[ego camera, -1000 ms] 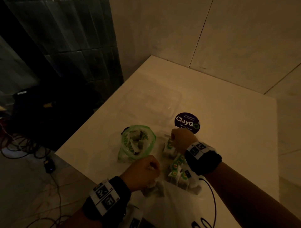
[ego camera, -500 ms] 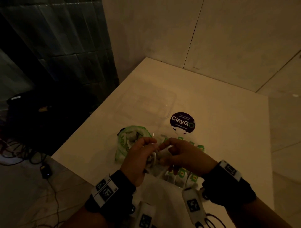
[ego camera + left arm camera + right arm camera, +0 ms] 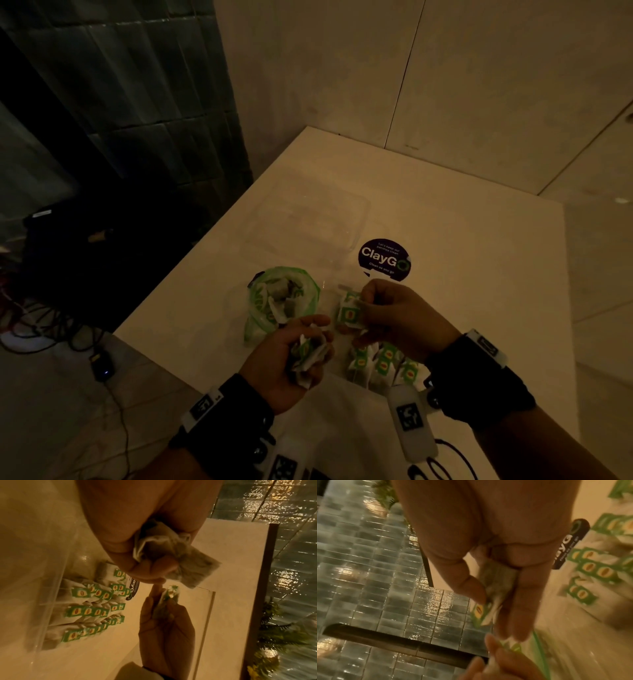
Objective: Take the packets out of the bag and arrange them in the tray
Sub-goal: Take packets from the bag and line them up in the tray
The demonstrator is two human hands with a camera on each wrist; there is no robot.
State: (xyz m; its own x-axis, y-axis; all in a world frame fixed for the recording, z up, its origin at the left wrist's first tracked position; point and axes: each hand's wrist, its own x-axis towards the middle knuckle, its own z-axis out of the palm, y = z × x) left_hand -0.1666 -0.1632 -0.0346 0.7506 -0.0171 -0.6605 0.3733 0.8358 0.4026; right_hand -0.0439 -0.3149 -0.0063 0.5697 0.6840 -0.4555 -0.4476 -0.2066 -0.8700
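A green plastic bag (image 3: 281,301) lies open on the white table with packets inside. My left hand (image 3: 315,342) grips a crumpled bunch of tea packets (image 3: 171,553) just right of the bag. My right hand (image 3: 363,308) pinches a single green-labelled packet (image 3: 349,311) between thumb and fingers (image 3: 518,601), a short way from the left hand. Below the right hand, several packets (image 3: 380,363) stand in neat rows (image 3: 92,608) inside a clear tray (image 3: 51,582).
A clear plastic container (image 3: 308,222) sits behind the bag, with a round dark ClayGo sticker (image 3: 383,258) to its right. The table's left edge drops to a floor with cables (image 3: 51,325). White walls close the back.
The hands, apart one second ago, met over the bunch half a second ago. Now the right hand has drawn away to the right with one packet.
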